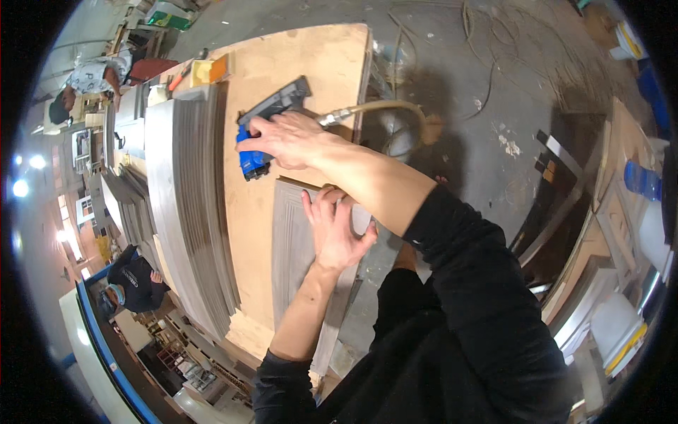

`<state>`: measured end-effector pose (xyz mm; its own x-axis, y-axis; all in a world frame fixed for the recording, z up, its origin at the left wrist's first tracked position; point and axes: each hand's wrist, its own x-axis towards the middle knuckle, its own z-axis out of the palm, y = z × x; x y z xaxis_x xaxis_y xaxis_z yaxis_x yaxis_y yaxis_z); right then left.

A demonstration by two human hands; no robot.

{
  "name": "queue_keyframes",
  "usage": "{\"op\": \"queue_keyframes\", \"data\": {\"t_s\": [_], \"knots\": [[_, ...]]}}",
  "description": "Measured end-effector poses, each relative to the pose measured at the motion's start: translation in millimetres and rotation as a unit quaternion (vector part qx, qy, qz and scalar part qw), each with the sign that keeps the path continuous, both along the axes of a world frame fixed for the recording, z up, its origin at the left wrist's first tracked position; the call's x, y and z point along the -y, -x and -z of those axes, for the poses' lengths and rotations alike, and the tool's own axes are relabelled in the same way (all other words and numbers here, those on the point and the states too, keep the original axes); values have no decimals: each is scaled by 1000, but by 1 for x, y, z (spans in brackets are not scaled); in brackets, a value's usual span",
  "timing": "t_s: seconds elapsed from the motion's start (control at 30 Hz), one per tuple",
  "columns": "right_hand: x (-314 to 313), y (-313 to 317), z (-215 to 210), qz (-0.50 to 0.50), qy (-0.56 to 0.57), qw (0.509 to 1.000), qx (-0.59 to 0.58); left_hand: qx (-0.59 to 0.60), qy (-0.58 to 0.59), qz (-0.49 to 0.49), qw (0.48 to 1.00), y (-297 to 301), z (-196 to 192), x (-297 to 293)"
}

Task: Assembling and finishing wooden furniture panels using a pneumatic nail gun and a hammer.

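Note:
A blue and black nail gun (254, 157) lies on the bare wooden tabletop (311, 56), an air hose fitted to it. My right hand (286, 138) is closed over its body, with the fingers across the blue part; the palm side is hidden. Nearer to me lies a grey panel with grooved mouldings (291, 226). Over its far end sits my left hand (335, 233), its bent fingers near the end edge and its thumb at the right side, holding the panel.
A tall stack of grey boards (187, 191) stands along the table's left side. Beyond it are a yellow-orange box (210, 69) and more stacked boards (127, 201). The air hose (395, 106) curves off the table's right edge. Two other people (138, 279) are at the left.

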<state>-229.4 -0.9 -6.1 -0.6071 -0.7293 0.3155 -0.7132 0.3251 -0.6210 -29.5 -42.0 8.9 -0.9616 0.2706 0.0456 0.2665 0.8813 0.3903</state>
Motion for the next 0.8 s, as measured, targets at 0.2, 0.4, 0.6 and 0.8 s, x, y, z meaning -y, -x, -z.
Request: {"op": "queue_keyframes", "data": {"t_s": [0.2, 0.4, 0.6, 0.8], "knots": [[-107, -36, -73, 126, 256, 957, 48, -5, -14, 13, 1000, 0, 6, 6], [-220, -128, -65, 213, 454, 712, 491, 2, -19, 24, 1000, 3, 3, 6], [-210, -247, 25, 203, 617, 541, 535, 0, 22, 51, 998, 5, 3, 7], [-160, -300, 53, 150, 644, 491, 567, 5, 13, 56, 998, 8, 8, 5]]}}
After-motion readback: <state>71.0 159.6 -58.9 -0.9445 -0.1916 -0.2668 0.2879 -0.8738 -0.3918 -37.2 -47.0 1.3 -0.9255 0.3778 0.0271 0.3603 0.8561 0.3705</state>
